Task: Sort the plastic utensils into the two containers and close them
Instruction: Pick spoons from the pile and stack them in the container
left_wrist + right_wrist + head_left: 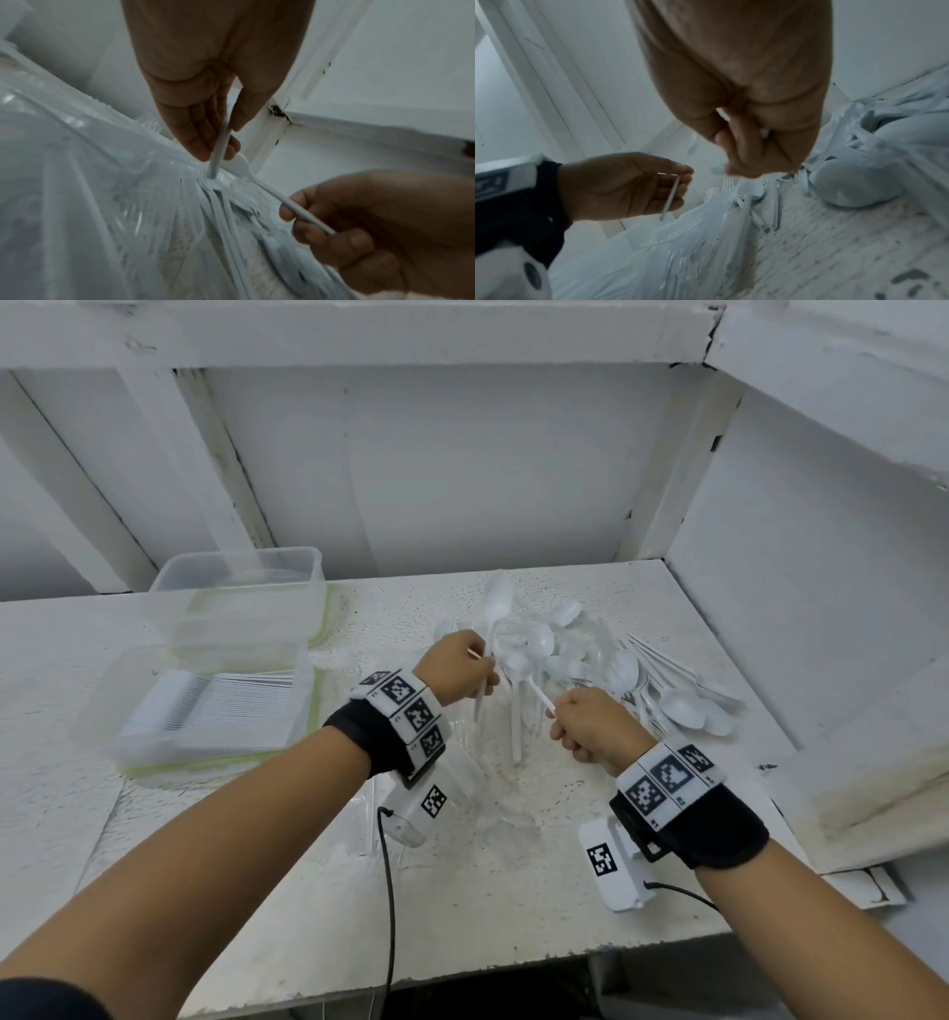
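A heap of white plastic spoons and forks (606,660) lies on the white table (513,891), partly on a clear plastic bag (472,793). My left hand (485,677) grips the handle of a white spoon (497,606) that stands upright over the heap's left edge. My right hand (558,717) pinches the handle end of another white utensil (540,694), whose head stays buried in the heap. Both hands are close together. In the left wrist view the left hand (218,146) holds the spoon handle (218,158). Two clear containers (241,593) (154,747) stand at the left.
The near container holds a white ribbed stack, and both show green-sealed edges. White walls close in behind and on the right (821,608). Bare tabletop lies between my forearms toward the front edge. A black cable (390,891) hangs from my left wrist.
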Tool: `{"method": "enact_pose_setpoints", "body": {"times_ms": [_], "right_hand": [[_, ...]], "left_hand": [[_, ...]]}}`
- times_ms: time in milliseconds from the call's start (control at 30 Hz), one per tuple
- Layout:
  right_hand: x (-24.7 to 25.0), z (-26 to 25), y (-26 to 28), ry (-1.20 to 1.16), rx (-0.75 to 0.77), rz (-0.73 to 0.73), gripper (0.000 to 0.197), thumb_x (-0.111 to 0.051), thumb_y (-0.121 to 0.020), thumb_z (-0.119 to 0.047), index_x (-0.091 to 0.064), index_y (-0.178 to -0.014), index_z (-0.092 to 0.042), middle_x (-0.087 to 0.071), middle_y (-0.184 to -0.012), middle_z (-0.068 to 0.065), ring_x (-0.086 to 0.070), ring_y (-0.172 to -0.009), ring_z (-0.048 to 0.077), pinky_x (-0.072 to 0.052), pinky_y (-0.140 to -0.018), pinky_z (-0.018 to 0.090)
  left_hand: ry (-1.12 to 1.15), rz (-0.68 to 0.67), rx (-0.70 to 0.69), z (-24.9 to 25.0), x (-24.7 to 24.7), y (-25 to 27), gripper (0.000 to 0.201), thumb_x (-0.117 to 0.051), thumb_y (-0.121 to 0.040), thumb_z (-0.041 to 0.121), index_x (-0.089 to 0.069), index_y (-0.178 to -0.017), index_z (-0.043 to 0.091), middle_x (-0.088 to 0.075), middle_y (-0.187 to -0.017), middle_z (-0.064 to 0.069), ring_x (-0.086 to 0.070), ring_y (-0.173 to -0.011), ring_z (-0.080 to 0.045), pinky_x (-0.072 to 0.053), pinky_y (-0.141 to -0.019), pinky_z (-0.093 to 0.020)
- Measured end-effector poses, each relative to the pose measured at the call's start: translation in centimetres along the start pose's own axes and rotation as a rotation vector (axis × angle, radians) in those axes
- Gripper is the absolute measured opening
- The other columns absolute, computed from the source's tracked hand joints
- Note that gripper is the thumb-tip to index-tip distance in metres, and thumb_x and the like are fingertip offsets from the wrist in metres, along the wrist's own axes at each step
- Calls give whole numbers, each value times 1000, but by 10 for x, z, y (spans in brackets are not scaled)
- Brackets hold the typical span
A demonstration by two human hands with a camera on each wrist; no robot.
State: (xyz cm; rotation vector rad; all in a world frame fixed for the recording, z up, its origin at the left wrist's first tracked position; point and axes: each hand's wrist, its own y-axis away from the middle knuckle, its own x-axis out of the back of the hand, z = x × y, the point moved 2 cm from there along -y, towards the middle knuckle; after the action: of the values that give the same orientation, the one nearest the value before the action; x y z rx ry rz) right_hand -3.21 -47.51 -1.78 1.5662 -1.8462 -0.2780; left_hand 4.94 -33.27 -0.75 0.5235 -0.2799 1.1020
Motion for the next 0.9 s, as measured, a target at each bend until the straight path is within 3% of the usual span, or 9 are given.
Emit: {"method": "enact_pose_setpoints", "body": {"times_ms": [100,200,400,567,633,700,767,833,900], "right_hand": [[-7,-9,-7,109,96,51,30,-45,-94,-24,-37,-67,-16,-32,-59,-1,-26,-44,11,-22,-40,21],[-20,-18,-17,364,164,104,36,-57,-90,-34,-40,-64,-15,-40,-60,-1,-38,-51,13,-33,-48,23],[-37,-23,-35,716,143,174,33,-57,-87,-15,-39,-61,-11,-42,-60,2,-39,-52,12,-30,-45,21],[-29,-13,-36,561,127,158,34,-58,-82,-13,-33,-58,-13,-39,-58,2,-37,-51,14,-29,-46,23],[-21,-9,-31,420,130,154,30,-58,-82,-14,-38,-60,-12,-46,-61,3,-38,-51,14,-29,-46,23],[-13,-6,-26,287,121,141,23,-56,-84,-12,-45,-64,-9,-62,-74,12,-39,-48,14,-29,-45,24],[-8,-2,-24,252,126,143,17,-55,-84,-10,-50,-68,-6,-66,-87,16,-41,-48,14,-29,-44,24],[-9,0,-25,316,147,155,14,-61,-84,-15,-53,-78,-6,-64,-88,14,-51,-59,18,-36,-49,25],[-14,2,-29,445,148,149,27,-66,-83,-30,-50,-77,-9,-60,-81,7,-57,-74,23,-42,-59,26]], "left_hand": [[183,73,75,1,17,8,12,-38,-97,8,-49,-101,3,-57,-74,-7,-55,-62,-16,-52,-66,-27],[150,113,109,-5,26,15,17,-32,-95,7,-49,-99,4,-49,-70,-5,-44,-58,-15,-41,-56,-24],[130,115,163,-17,25,22,20,-30,-93,6,-50,-97,5,-44,-69,-4,-35,-57,-13,-29,-52,-22],[97,85,159,-19,21,22,20,-31,-95,9,-50,-97,6,-46,-69,-3,-36,-57,-12,-30,-52,-21],[55,66,138,-16,18,21,18,-33,-95,12,-50,-96,6,-46,-68,-2,-37,-56,-13,-31,-51,-22],[15,34,117,-14,12,19,15,-36,-95,13,-49,-94,6,-45,-67,-2,-37,-54,-13,-31,-49,-22],[-22,1,101,-12,4,17,12,-37,-94,13,-47,-92,7,-43,-66,-3,-35,-53,-13,-29,-49,-23],[-46,-14,103,-11,-4,14,11,-38,-94,14,-47,-92,8,-42,-68,-4,-35,-54,-14,-29,-50,-24],[-59,-20,123,-12,-9,11,14,-38,-94,16,-48,-95,7,-44,-72,-5,-37,-56,-15,-30,-52,-25]]}}
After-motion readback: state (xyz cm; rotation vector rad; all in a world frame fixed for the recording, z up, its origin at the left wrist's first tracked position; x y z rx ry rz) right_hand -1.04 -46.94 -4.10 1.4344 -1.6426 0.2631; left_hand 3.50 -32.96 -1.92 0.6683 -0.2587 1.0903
